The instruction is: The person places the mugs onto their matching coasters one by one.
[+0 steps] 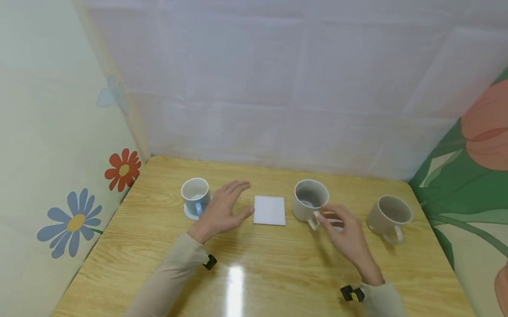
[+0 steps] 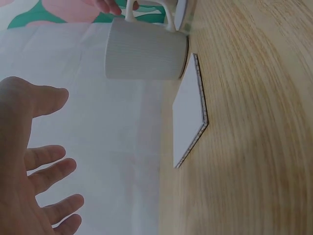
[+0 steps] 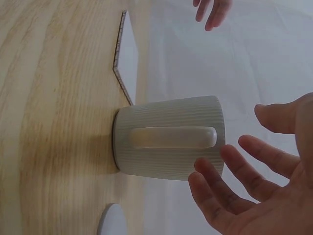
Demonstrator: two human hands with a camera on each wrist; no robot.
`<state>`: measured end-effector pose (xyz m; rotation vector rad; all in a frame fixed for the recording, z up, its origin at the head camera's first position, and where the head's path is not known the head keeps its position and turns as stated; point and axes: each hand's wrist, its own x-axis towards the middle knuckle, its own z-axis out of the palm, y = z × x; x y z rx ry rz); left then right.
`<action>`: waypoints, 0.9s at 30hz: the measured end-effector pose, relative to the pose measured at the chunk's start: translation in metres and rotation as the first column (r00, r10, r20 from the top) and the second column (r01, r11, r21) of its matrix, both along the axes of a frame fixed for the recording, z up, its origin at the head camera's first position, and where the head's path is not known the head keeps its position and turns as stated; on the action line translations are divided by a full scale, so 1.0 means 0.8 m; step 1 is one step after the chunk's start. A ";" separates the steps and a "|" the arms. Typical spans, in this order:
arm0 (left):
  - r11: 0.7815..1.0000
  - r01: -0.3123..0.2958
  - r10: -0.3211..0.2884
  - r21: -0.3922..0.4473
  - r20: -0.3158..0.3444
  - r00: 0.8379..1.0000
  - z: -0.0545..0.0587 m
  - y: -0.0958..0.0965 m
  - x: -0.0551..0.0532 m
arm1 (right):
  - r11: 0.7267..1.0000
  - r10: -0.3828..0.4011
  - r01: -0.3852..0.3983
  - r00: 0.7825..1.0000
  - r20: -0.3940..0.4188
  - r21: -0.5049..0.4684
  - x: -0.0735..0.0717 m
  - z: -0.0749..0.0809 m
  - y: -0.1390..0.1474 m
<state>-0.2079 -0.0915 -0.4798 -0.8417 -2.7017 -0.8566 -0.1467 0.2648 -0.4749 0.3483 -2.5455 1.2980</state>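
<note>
For steadiness, the right grip (image 1: 345, 235), fingers loose and holding nothing, should curl round the handle (image 3: 171, 137) of the ribbed mug (image 1: 302, 208) just ahead-left of it, while the left grip (image 1: 222, 211), also unclenched and empty, gives it room.

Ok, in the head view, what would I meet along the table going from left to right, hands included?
Small mug with a blue handle → left hand → flat white square → middle mug → right hand → rightmost mug.
</note>
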 end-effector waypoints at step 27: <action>1.000 0.006 -0.006 -0.030 0.022 1.000 -0.032 0.007 -0.013 | 0.999 -0.032 0.033 0.999 0.031 -0.021 0.002 -0.023 0.005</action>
